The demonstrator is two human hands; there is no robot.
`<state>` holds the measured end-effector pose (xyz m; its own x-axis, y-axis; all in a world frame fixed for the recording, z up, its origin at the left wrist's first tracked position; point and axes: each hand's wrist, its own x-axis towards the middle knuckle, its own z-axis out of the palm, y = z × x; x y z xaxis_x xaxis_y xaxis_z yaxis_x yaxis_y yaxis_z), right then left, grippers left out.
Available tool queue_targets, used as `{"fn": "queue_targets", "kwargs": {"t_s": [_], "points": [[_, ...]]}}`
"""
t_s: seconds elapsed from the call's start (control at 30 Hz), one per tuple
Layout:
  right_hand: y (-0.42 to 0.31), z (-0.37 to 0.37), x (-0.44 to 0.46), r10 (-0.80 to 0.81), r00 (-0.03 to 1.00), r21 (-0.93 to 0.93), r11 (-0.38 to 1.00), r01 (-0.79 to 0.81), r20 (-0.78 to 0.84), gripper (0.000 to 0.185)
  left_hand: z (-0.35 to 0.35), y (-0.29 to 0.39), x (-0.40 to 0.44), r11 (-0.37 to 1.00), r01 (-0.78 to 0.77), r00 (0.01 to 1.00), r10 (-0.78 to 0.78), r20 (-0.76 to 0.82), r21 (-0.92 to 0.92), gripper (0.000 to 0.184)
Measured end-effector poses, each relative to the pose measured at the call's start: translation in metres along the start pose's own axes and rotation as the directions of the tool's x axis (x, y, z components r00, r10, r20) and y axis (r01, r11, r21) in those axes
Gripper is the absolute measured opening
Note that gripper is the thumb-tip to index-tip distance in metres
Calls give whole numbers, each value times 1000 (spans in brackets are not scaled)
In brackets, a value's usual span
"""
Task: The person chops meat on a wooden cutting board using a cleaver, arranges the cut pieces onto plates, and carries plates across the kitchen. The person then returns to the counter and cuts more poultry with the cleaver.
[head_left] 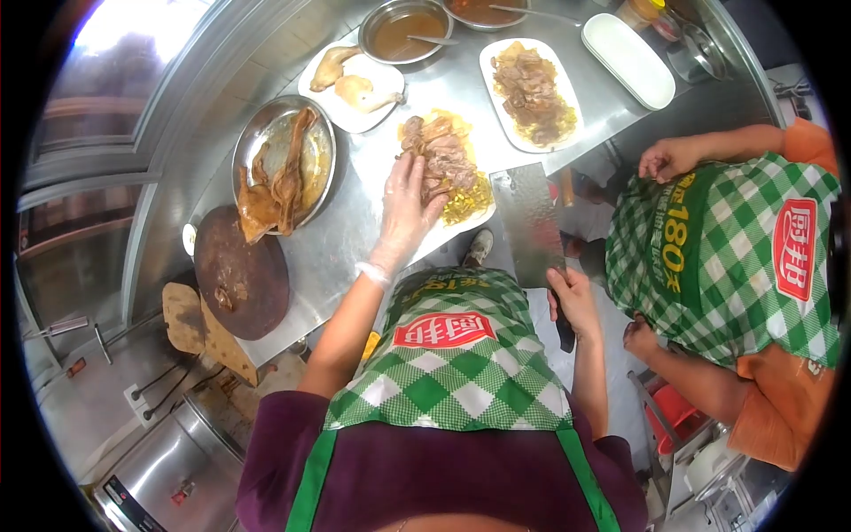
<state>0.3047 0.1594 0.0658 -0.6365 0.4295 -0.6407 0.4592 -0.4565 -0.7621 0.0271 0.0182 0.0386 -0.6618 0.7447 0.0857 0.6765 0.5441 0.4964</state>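
My left hand [409, 211], in a clear plastic glove, rests with stretched fingers on chopped meat [443, 160]. That meat lies on a white plate [434, 238] along with yellow bits of food. My right hand [576, 301] is closed round the dark handle of a cleaver [527, 222]. The wide, wet-looking blade points up beside the plate, off the table's near edge. To the right of my plate is a second white plate [574, 133] of chopped meat.
A metal tray [310, 191] holds roasted poultry pieces, next to a round chopping block [244, 297]. Poultry legs lie on a white plate [377, 69]. Sauce bowls [403, 35] and stacked white plates [628, 60] stand behind. A co-worker in a green checked apron [700, 257] stands close on the right.
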Motion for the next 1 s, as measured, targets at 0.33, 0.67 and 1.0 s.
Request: {"fn": "queue_targets", "kwargs": {"t_s": [0.33,0.67,1.0], "points": [[-3,-19,-1,-15,1000,26,1000,15,-18,22,18,-6,26,985,-168,986,169,-6,32,63],[-10,-23,16,15,993,-137,991,1,116,26,-20,13,79,981,-173,925,133,355,85,42],[-8,-8,33,97,979,-158,985,-69,179,27,-17,11,79,1000,18,872,-3,489,-25,37]]}}
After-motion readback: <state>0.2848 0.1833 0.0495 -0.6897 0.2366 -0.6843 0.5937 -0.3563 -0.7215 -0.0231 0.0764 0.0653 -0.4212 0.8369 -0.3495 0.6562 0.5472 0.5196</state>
